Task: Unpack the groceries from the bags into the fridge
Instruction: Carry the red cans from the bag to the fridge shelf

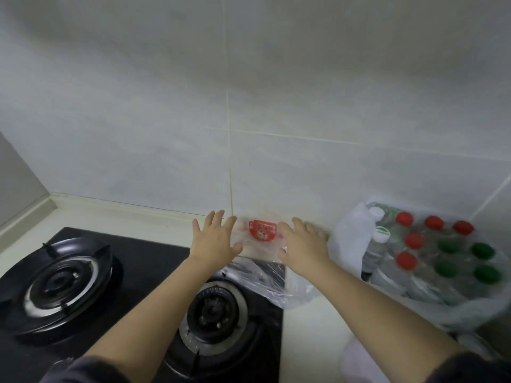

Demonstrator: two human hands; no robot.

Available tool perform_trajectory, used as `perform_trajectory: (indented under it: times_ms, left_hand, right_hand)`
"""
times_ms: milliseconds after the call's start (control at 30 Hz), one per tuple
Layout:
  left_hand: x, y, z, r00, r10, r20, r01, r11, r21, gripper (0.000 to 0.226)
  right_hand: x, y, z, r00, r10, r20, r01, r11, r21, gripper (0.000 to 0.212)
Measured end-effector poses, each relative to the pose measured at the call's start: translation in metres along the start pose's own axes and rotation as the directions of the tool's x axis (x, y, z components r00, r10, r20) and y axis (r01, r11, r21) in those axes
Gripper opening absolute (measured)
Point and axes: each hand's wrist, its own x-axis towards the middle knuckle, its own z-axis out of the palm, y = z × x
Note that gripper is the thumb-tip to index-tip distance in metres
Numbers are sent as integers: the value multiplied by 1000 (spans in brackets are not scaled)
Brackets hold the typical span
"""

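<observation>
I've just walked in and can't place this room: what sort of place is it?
Most likely a home kitchen. A black two-burner gas hob sits in a pale countertop, the wall behind is tiled, and a plastic bag of red- and green-capped bottles stands at the right.

- Red print (262,230) on clear bag (265,275): blurred, not legible.
- Bottles (414,240): bodies veiled by white bag (348,233); labels not made out.
- Hob (143,261): cut off at left and lower edges.
- Pale object (359,360): blurred, cropped, unidentified.
</observation>
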Motion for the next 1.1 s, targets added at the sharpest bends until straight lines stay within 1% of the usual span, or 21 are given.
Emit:
perform_trajectory:
  times_ms: [167,267,367,467,533,633,700,767,800,867,933,1033,1100]
  left_hand:
    - [-47,47,-38,986,7,-167,-28,992,-121,65]
    - [-83,82,-47,975,9,-220,-62,970,-235,64]
    - [-117,120,-45,962,37,-272,-132,932,-338,63]
    - [-137,161,-46,947,98,-306,-220,891,-396,61]
    - [-144,189,-51,925,152,-347,-304,846,-439,56]
    - [-152,228,-53,879,311,-363,-457,767,-450,43]
    - [-156,250,-49,850,440,-290,-526,742,-417,30]
    - [-159,264,-39,841,515,-168,-540,773,-334,24]
    - [-160,268,-33,848,519,-103,-526,806,-269,23]
    - [-161,270,-23,881,472,-26,-472,874,-117,23]
    - [-163,267,-16,911,413,16,-413,911,10,23]
    - [-167,258,-7,930,360,81,-368,917,156,22]
    - [-168,255,-1,940,324,106,-338,923,181,28]
  right_hand:
    - [-55,14,-39,992,-46,-119,49,998,27,64]
    - [-92,36,-54,985,-60,-163,69,996,52,66]
    - [-127,69,-66,976,-22,-217,50,991,126,65]
    - [-162,106,-71,968,38,-247,8,983,184,63]
    - [-183,129,-69,965,57,-255,1,976,220,62]
    - [-208,157,-61,978,74,-195,-16,959,284,60]
    - [-221,171,-54,987,76,-139,-29,949,313,55]
    - [-230,181,-47,994,74,-76,-46,948,316,51]
    - [-233,185,-43,997,68,-42,-51,946,319,50]
    - [-238,190,-34,999,43,12,-45,945,324,48]
    - [-239,192,-26,999,23,41,-35,945,325,44]
    - [-238,189,-14,997,-8,73,-17,941,338,43]
    - [-238,185,-8,996,-25,84,-6,936,352,44]
